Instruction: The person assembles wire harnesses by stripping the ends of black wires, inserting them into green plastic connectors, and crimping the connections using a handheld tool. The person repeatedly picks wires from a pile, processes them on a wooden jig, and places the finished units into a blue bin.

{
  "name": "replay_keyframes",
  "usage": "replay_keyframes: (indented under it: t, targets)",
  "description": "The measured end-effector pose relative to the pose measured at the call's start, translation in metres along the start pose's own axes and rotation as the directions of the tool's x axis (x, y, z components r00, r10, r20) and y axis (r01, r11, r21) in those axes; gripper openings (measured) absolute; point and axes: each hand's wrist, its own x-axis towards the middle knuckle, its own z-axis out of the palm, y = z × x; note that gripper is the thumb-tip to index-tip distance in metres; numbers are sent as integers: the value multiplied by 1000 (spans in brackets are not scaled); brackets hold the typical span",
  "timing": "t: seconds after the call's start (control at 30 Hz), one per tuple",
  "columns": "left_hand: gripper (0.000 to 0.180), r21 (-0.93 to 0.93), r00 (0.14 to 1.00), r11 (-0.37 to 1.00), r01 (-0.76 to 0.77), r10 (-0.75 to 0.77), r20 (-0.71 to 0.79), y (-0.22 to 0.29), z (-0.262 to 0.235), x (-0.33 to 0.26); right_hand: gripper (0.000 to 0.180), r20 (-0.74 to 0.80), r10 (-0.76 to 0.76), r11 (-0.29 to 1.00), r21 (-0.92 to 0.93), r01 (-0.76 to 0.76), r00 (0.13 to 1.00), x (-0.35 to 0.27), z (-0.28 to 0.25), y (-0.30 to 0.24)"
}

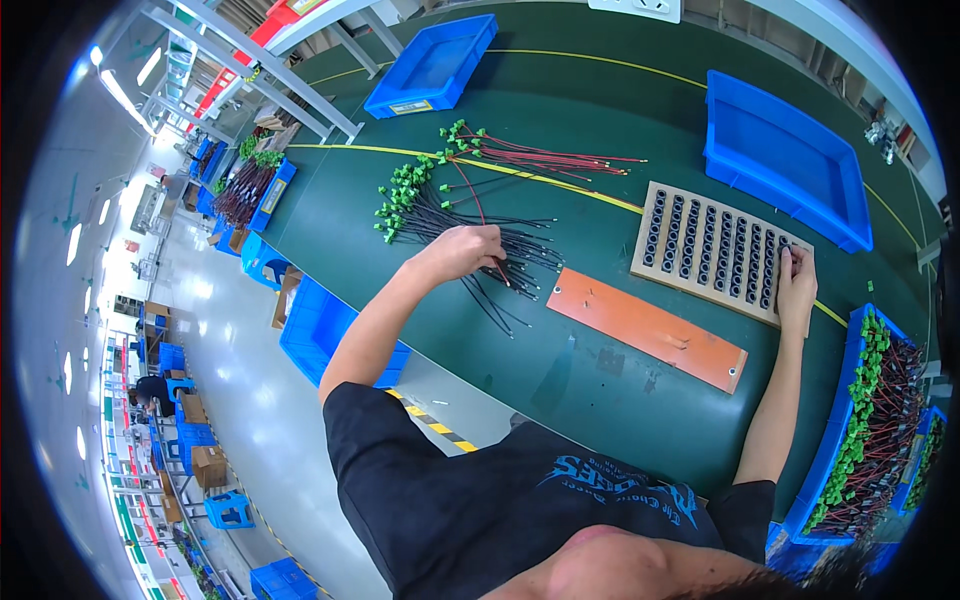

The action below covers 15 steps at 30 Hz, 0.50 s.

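Left hand [466,250] pinching red wire [472,187] — right hand [797,288] part-curled, touching board [672,279].

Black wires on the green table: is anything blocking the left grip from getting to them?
Nothing visible blocks the way: the left grip is right at the black wires, though it already seems to hold a red wire.

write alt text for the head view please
A person's left hand pinches a red wire over black wires with green connectors on a green table, while the right hand touches the right end of a tan board holding rows of black round pieces. An orange plate lies between the hands; blue trays sit beyond.
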Motion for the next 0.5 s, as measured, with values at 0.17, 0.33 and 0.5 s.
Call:
replay_keyframes:
  t: [0.17, 0.33, 0.5]
  targets:
    - [12, 100, 998, 993, 54, -56, 21, -3, 3, -6, 31, 8, -3, 1000, 28, 3, 1000, -1, 0, -2]
    - [9, -172, 965, 969, 177, -205, -161, -5, -24, -13, 30, -4, 0, 1000, -7, 0, 1000, 0, -2, 1]
    - [10, -530, 859, 775, 344, -487, -155, -4, -54, -23, 31, 1, 7, 1000, 7, -7, 1000, 0, 1, 5]
